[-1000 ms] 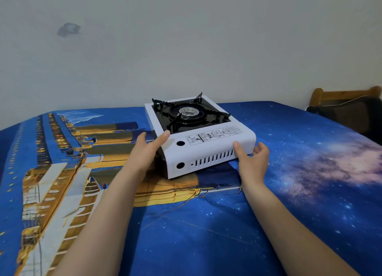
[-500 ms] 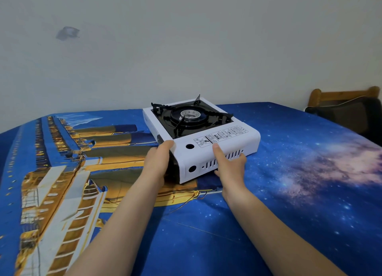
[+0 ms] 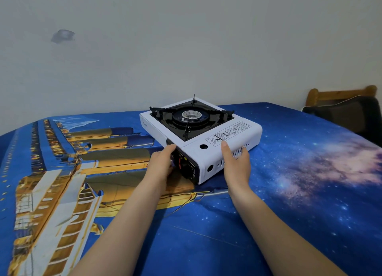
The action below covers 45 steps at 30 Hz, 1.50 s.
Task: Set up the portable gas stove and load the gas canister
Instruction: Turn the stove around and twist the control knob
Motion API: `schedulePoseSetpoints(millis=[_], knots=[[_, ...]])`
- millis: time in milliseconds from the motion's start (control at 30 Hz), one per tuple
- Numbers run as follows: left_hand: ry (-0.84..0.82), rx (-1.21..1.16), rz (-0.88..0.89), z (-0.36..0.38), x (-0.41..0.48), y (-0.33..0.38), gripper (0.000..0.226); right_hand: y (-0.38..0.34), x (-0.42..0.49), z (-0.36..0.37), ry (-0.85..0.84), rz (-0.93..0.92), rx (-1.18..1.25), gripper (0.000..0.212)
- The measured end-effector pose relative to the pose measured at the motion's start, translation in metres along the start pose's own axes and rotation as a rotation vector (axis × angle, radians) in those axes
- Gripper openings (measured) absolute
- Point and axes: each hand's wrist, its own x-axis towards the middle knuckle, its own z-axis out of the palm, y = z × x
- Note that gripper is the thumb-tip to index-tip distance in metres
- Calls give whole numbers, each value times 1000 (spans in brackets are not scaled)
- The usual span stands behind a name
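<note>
The portable gas stove (image 3: 198, 139) is seen resting on a bed covered by a blue ship-print sheet (image 3: 62, 172), turned at an angle. Its near corner is gripped between both hands: the left hand (image 3: 163, 162) is pressed against the black control panel (image 3: 186, 164), the right hand (image 3: 235, 162) against the vented white side. Farther back, the burner (image 3: 191, 115) is set within black pot supports.
</note>
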Motion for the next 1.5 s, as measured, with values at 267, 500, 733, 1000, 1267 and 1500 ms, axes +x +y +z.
schedulePoseSetpoints(millis=[267,500,733,1000,1267,1500], knots=[[-177,-294,-119,-5,36,26,72,3,-34,20,4,87,26,84],[-118,-320,-131,-4,46,35,65,8,-33,18,-33,54,-22,79],[-91,-342,-119,1,41,31,55,6,-19,9,-40,48,71,39],[-50,-367,-79,9,27,27,30,5,4,-2,-34,130,198,53],[31,-415,-3,14,8,27,60,9,19,-9,-73,121,132,59],[153,-477,17,13,-10,23,76,12,26,-5,-279,88,289,51]])
